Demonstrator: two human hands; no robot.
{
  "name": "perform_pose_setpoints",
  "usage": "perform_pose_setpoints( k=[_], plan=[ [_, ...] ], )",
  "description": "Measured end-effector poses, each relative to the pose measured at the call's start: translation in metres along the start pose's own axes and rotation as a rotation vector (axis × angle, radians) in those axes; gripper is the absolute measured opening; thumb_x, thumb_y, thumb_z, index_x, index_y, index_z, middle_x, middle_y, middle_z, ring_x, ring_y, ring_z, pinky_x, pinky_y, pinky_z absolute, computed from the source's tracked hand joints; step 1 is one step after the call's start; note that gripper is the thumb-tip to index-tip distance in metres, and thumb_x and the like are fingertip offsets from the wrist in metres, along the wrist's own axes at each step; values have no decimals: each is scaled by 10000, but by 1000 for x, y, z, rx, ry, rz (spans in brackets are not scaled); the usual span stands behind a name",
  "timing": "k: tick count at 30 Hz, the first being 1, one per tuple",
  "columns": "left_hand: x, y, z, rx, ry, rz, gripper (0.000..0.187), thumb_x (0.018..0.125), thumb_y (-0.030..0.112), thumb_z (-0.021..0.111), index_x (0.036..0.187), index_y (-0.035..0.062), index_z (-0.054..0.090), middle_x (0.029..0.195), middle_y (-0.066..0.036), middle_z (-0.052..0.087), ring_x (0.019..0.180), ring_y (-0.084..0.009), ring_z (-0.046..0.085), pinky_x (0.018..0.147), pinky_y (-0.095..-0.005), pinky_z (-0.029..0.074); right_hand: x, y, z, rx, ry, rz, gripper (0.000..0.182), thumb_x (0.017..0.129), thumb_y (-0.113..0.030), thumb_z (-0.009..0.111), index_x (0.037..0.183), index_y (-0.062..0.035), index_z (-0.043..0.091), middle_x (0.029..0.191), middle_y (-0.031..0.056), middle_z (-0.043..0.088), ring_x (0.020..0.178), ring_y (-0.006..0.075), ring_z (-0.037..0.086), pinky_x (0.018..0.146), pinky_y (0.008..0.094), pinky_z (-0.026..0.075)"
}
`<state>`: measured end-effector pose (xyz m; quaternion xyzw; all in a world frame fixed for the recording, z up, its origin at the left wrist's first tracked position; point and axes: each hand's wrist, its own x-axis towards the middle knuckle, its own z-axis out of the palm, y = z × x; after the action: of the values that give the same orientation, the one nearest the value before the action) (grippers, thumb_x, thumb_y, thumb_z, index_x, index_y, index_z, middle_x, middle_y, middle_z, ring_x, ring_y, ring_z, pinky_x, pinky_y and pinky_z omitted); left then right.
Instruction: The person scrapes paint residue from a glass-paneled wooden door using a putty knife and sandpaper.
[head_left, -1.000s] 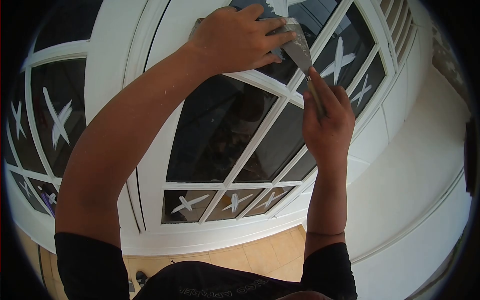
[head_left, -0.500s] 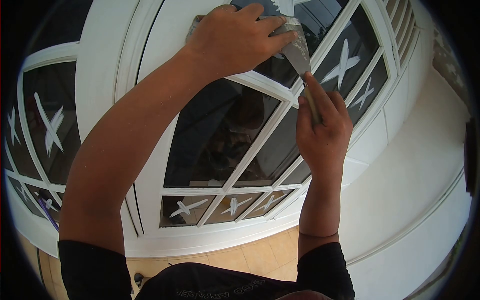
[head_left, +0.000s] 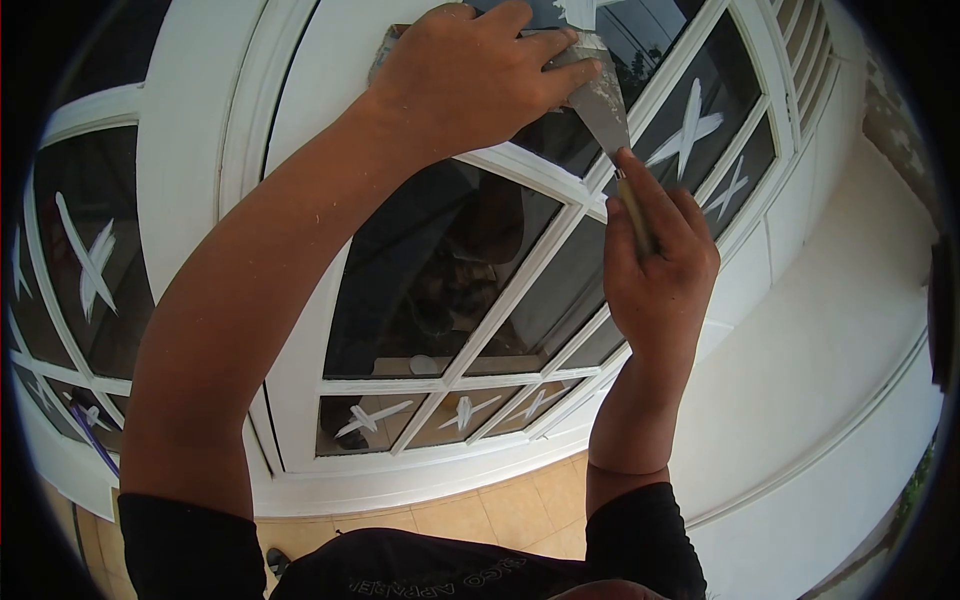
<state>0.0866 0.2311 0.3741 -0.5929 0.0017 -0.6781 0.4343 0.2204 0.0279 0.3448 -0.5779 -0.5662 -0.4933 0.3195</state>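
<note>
My right hand (head_left: 665, 245) is closed round the handle of a putty knife (head_left: 603, 105), its index finger stretched along toward the metal blade. The blade points up and left, smeared with whitish residue. My left hand (head_left: 470, 75) is bent over at the top of the door, with two fingertips on or right beside the blade. A flat greyish piece (head_left: 388, 50) sticks out behind the left hand; its kind and the thumb are hidden. Behind both hands is a white door (head_left: 300, 420) with dark glass panes (head_left: 440, 270).
White paint crosses mark several panes, such as one cross (head_left: 688, 130) at the right and another cross (head_left: 90, 262) at the left. A white wall (head_left: 800, 360) stands at the right. Tan floor tiles (head_left: 500, 510) show below, with a dark shoe (head_left: 278, 560). A purple stick-like thing (head_left: 92, 435) shows lower left.
My right hand and the putty knife have shifted slightly right and down. The left hand stays nearly in place, and the view has moved a little.
</note>
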Motion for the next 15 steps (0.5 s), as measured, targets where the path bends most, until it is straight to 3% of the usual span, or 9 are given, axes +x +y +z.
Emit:
perform_pose_setpoints(
  k=[2,4,11,15],
  plan=[
    [0,2,-1,48,-15,28,241,920,203,713,1147,179,792,1066,-46,782,823,-193,719,562,-309,551,1,0,0,-4,-8,-4,397,921,-50,721,1305,-147,747,832,65,658,668,135,590,620,300,481],
    [0,-1,-1,66,-9,29,245,924,202,707,1153,184,791,1070,-47,782,817,-192,717,562,-310,550,6,0,1,21,44,-23,399,868,-38,725,1255,-128,760,791,87,629,627,210,631,590,346,520],
    [-1,2,1,-10,-44,-41,260,932,219,709,1179,200,785,1114,-55,779,812,-197,710,570,-314,554,6,0,-2,12,27,4,386,864,-34,723,1236,-128,768,770,82,627,615,211,624,586,347,509],
    [0,-1,0,62,-58,46,272,931,258,719,1190,202,782,1127,-50,777,817,-199,709,575,-316,557,7,-1,-5,19,34,-6,374,863,-38,725,1222,-128,775,761,73,629,607,208,616,588,347,506]
  ],
)
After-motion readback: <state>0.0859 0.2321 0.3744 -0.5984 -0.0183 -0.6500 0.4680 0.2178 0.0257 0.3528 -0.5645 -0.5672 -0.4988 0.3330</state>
